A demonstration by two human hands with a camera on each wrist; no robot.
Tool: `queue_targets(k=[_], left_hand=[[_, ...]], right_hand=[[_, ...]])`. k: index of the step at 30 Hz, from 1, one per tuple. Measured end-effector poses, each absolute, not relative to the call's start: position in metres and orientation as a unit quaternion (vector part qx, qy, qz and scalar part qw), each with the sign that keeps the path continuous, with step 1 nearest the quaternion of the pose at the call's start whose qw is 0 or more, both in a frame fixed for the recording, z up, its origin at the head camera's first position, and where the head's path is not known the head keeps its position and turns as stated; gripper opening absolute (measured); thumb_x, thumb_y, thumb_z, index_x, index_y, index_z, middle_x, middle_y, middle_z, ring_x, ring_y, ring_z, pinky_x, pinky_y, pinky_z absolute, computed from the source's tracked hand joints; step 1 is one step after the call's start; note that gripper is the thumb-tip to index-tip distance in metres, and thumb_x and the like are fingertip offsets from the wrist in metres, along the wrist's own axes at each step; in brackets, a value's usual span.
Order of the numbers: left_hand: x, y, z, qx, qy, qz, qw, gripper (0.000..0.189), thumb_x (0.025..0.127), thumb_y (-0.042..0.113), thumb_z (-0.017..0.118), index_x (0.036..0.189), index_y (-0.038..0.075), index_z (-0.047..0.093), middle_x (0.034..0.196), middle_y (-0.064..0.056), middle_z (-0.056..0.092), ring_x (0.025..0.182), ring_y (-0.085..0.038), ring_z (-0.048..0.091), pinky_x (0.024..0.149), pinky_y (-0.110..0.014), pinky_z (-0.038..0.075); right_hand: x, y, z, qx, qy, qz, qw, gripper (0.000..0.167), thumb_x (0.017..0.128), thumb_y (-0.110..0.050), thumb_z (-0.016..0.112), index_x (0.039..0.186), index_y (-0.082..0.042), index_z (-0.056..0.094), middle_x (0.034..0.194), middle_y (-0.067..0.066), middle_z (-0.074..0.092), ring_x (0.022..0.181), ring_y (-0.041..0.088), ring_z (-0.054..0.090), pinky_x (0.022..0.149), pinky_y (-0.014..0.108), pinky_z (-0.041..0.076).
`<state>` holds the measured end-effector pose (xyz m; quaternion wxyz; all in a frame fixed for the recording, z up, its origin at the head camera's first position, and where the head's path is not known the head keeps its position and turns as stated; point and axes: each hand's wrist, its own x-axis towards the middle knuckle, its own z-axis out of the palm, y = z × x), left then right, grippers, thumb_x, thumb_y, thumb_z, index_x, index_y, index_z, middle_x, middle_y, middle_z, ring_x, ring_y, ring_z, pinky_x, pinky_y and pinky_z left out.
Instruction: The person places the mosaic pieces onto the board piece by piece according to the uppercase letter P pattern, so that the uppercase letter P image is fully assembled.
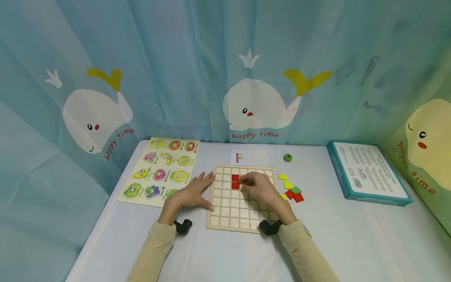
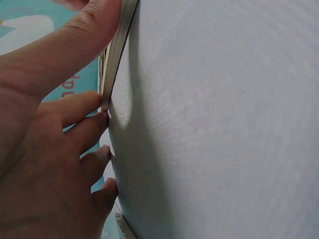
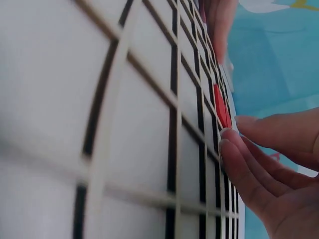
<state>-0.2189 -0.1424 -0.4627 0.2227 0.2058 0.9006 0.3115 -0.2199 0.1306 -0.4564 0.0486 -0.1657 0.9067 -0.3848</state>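
My left hand [image 1: 192, 192] lay with fingers spread against the left edge of the wooden grid board [image 1: 225, 213], steadying it, I judged. Over the board, my right hand [image 1: 260, 188] held thumb and fingertips close together, just right of two red square tiles [image 1: 235, 185] in adjoining cells; I couldn't tell whether I pinched one. I seemed to be seating tiles; the next move called for a light, level press. Loose tiles [image 1: 298, 197] lay right of the board, a pattern card [image 1: 240, 158] beyond it.

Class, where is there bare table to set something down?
Free: white cloth between the loose tiles and teal box, and between the sleeves, in front of the grid board. Crowded: the board's right side, with tiles and the right hand.
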Motion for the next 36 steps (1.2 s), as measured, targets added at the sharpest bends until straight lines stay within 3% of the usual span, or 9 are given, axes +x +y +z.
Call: queue_targets(k=[6,14,22,28,36], left_hand=[[-0.219,-0.142,-0.463,0.203,0.901,0.313,0.222,0.114,0.076,0.029,0.092,0.164,0.008,0.023,0.174,-0.007,0.013,0.161,-0.031,-0.001,0.131,-0.052,0.003],[-0.220,-0.142,-0.464,0.207,0.903,0.307,0.218,0.113,0.076,0.030,0.092,0.164,0.008,0.024,0.173,-0.008,0.014,0.161,-0.032,0.000,0.131,-0.052,0.003],[-0.219,-0.143,-0.464,0.213,0.901,0.308,0.220,0.113,0.077,0.030,0.091,0.164,0.007,0.023,0.173,-0.009,0.013,0.161,-0.033,-0.001,0.131,-0.052,0.002],[-0.218,-0.143,-0.466,0.212,0.899,0.314,0.218,0.113,0.076,0.030,0.091,0.164,0.007,0.024,0.173,-0.009,0.014,0.161,-0.033,-0.001,0.131,-0.053,0.002],[-0.217,-0.143,-0.466,0.203,0.902,0.314,0.218,0.114,0.075,0.030,0.092,0.164,0.009,0.024,0.173,-0.006,0.014,0.161,-0.031,-0.001,0.131,-0.052,0.002]], right_hand=[[-0.214,0.149,-0.456,-0.175,0.907,-0.382,0.040,0.020,0.093,-0.002,0.072,0.113,-0.001,0.076,0.113,0.012,0.075,0.099,0.026,0.073,0.090,0.044,0.061],[-0.206,0.178,-0.455,-0.168,0.911,-0.377,0.024,0.019,0.092,-0.002,0.072,0.111,-0.001,0.076,0.107,0.012,0.075,0.086,0.018,0.067,0.076,0.031,0.057],[-0.195,0.201,-0.454,-0.122,0.923,-0.365,0.022,0.021,0.093,-0.007,0.073,0.113,-0.004,0.075,0.101,0.008,0.073,0.085,0.017,0.065,0.070,0.032,0.054],[-0.191,0.215,-0.457,-0.102,0.931,-0.349,0.019,0.022,0.091,-0.005,0.075,0.113,-0.002,0.075,0.099,0.009,0.073,0.081,0.016,0.062,0.065,0.026,0.053],[-0.185,0.232,-0.458,-0.098,0.941,-0.325,-0.001,0.021,0.089,-0.004,0.076,0.109,-0.001,0.075,0.103,0.011,0.073,0.085,0.020,0.064,0.070,0.027,0.056]])
